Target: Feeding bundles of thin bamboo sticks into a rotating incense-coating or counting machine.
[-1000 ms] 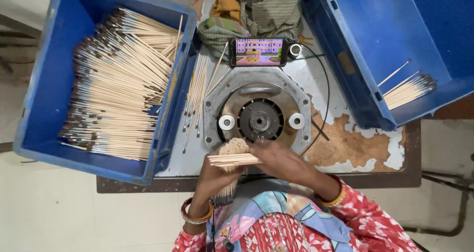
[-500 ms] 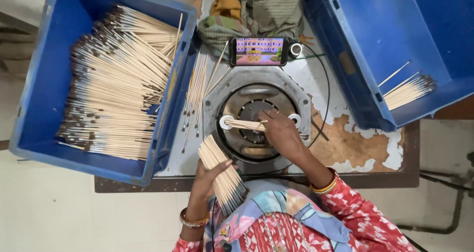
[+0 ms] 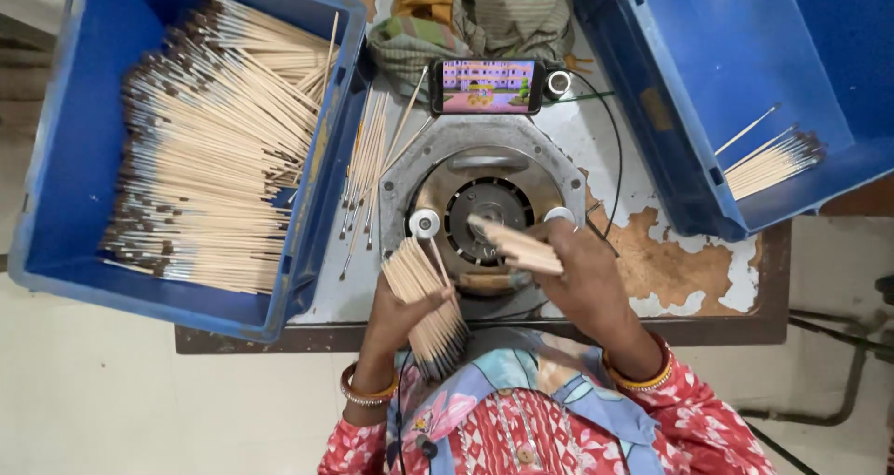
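Left hand (image 3: 400, 312): gripping fanned bundle of pale sticks (image 3: 424, 298), dark-tipped, beside round machine (image 3: 484, 219).
Right hand (image 3: 582, 270): pinching few sticks (image 3: 517, 247) over machine.

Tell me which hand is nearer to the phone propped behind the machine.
Right. The right hand holds a few sticks over the round machine, below the phone. The left hand grips a stick bundle lower, nearer the body.
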